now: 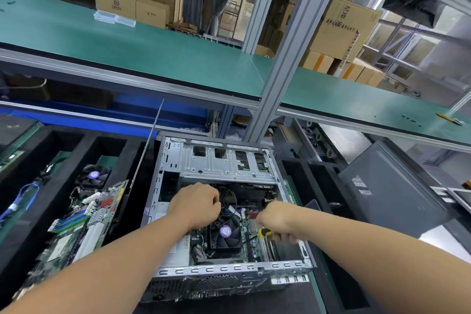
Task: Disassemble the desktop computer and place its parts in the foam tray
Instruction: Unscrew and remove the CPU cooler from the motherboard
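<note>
The open desktop case [224, 270] lies on its side in front of me, its motherboard [257, 245] and black cooler fan [225, 232] showing inside. My left hand [196, 205] reaches in above the fan with curled fingers at the black cables; what it holds is hidden. My right hand [279, 222] grips a yellow-and-black screwdriver [263, 232] whose shaft points down-left at the board beside the fan. The black foam tray [30, 196] sits to the left, holding another motherboard [84, 222], a fan [93, 175] and a blue cable [21, 199].
A dark side panel [392, 186] leans at the right over more black foam compartments [313, 168]. A green shelf [153, 51] and a grey aluminium post [283, 58] rise behind the case. Cardboard boxes [344, 25] stand beyond.
</note>
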